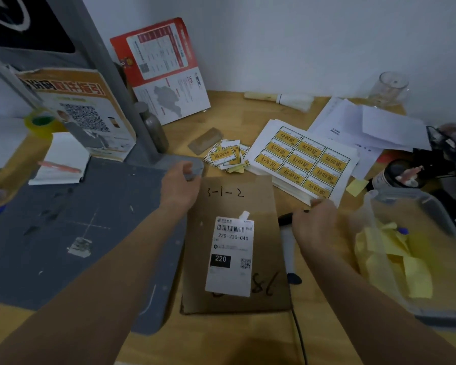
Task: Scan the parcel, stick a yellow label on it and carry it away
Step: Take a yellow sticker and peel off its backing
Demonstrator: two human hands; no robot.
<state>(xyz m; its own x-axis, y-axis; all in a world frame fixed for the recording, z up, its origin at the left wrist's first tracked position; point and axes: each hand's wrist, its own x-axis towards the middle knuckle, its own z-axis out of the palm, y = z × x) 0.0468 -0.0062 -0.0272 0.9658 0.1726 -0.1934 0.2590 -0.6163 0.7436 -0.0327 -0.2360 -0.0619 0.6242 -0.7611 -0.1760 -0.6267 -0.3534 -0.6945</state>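
**Brown parcel lies flat on desk, both hands at its edges**

A flat brown cardboard parcel [234, 248] lies on a wooden desk [282, 111], its left edge overlapping the grey scanner base [71, 233]. Handwritten in black near its far end is "3-1-2"; larger pen marks near the close end read roughly "18". A white shipping label [231, 256] sits on its middle, showing a barcode, the number "220-220-040", a black box with "220" and a small QR code; one top corner of the label is peeling up.

The person's left hand [181, 185] rests on the parcel's far left corner, fingers curled over the edge where it meets the scanner base. The right hand [315, 223] is at the parcel's right edge, fingers curled around the corner of a sheet of yellow labels [302, 160]; a black pen [284, 218] lies just beside it. Whether that hand pinches the sheet cannot be told.

Loose yellow labels [225, 156] lie piled beyond the parcel. A clear plastic bin [416, 248] at right holds yellow backing scraps.
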